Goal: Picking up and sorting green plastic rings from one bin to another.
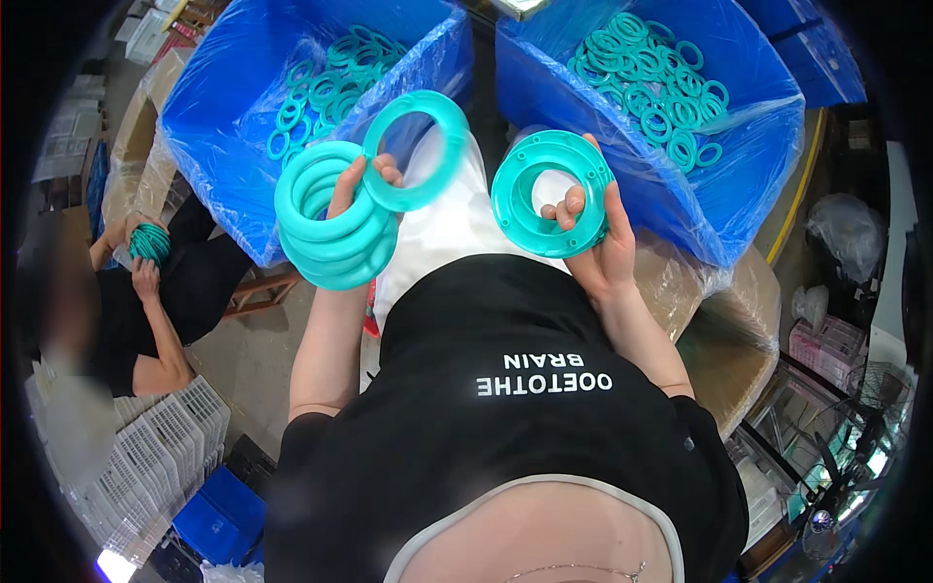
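My left hand (348, 187) is closed round a stack of smooth teal plastic rings (296, 228), with its fingers through their middles. One more teal ring (454, 148), slightly blurred, is caught at the fingertips and sticks out to the right of the stack. My right hand (610, 248) grips a second stack of teal rings (507, 199), whose front face shows small round holes. Its thumb lies along the outer edge and its fingers curl into the opening. Both stacks are held up over my lap, apart from each other.
Plastic-lined blue bins with loose teal rings stand ahead: a left bin (209, 146) and a right bin (622, 160). At left, a seated co-worker (160, 325) holds a teal bundle (149, 244). White crates (170, 452) stand lower left, a lined cardboard box (729, 355) right, a fan (836, 466) lower right.
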A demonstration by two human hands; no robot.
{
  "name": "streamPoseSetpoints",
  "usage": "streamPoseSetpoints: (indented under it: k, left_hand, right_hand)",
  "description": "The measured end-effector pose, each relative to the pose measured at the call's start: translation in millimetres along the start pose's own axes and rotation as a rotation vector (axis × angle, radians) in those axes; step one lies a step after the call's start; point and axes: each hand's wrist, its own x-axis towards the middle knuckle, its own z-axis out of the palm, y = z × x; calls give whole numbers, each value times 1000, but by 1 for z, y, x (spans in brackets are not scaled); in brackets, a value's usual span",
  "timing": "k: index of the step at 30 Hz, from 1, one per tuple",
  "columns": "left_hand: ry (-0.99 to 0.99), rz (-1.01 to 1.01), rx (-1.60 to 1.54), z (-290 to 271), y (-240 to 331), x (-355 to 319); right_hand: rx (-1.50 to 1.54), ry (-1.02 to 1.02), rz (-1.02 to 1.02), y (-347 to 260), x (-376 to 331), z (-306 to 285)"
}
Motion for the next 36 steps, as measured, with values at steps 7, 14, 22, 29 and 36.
streamPoseSetpoints:
  k: [7,14,22,29,36]
  left_hand:
    - [-146,-183,-46,46,-35,38]
    - [-993,73,1335,166,-220,65]
    - [-1149,102,1521,175,-264,68]
    - [-153,-223,1362,40,-133,53]
    - [-125,-289,805,33,-124,18]
  right_hand:
    - [-13,76,-80,-20,-31,-9]
    - [157,261,-93,-6,-57,-49]
    - [149,177,-148,-22,-73,-65]
    - [-169,107,-417,-35,-47,-40]
    - [-327,-77,-282,-16,-18,-6]
